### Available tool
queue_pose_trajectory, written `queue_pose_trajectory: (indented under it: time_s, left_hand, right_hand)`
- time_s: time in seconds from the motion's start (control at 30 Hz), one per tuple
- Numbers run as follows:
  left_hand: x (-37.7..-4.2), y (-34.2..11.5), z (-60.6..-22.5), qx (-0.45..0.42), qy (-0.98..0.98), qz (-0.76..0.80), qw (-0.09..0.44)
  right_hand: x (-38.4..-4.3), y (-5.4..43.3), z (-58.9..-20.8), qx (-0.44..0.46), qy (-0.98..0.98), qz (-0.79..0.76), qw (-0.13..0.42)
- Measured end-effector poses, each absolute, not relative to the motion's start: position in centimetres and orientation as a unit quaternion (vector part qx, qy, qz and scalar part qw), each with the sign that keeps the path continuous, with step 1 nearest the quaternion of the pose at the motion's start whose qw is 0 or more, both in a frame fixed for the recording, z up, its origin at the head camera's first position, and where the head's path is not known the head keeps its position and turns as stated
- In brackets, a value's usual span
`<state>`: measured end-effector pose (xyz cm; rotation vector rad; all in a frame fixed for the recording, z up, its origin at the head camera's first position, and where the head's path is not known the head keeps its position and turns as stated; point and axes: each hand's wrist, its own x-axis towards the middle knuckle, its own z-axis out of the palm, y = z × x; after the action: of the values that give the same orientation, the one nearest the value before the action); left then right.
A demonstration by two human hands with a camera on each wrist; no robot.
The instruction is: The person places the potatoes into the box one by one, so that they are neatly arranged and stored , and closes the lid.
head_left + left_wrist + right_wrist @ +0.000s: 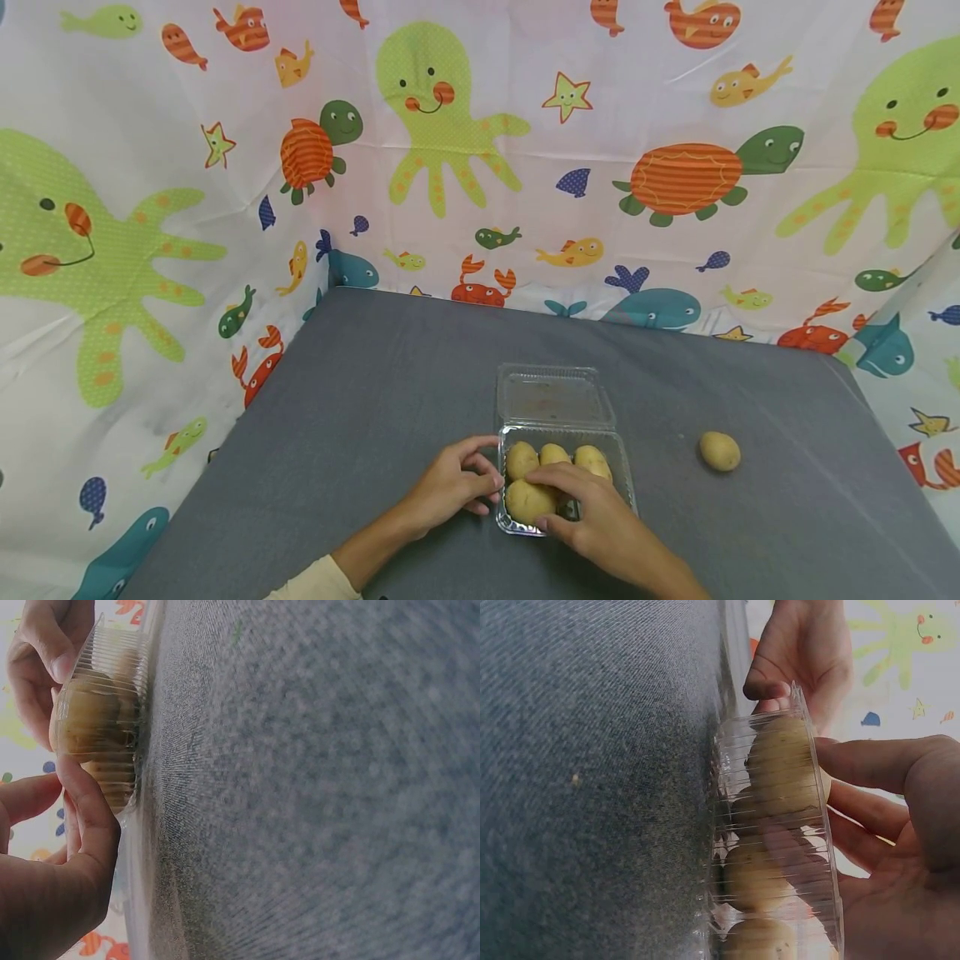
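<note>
In the head view a clear plastic clamshell box (626,467) lies with several potatoes inside. My right hand (596,525) reaches over its front and holds the front-left potato (527,502), thumb at the near side and fingers over the far side. In the right wrist view that potato (784,761) sits high in the box, close under the thumb. My left hand (450,487) is at the box's left wall, fingers loosely bent. Its fingertips (73,769) touch the rim in the left wrist view. Behind the right hand, part of the potatoes is hidden.
The box's lid (551,396) lies folded back, away from me. A single potato (720,451) rests on the grey cloth-covered table (390,375), right of the box. A curtain (495,108) printed with sea animals surrounds the back and sides.
</note>
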<state>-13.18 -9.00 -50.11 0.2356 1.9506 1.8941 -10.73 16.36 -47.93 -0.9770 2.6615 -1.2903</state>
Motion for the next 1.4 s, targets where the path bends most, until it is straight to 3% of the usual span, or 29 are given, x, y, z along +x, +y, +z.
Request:
queue_pose_trajectory:
  time_s: [0.93,1.4]
  left_hand:
    - [-13.2,-9.0,-50.1,0.083,0.697,0.681,0.207]
    - [-13.2,-9.0,-50.1,0.081,0.696,0.683,0.206]
  right_hand:
    - [-10.6,17.2,-48.2,-0.301,0.836,-0.458,0.012]
    - [-10.7,18.7,-47.9,-0.288,0.834,-0.463,-0.089]
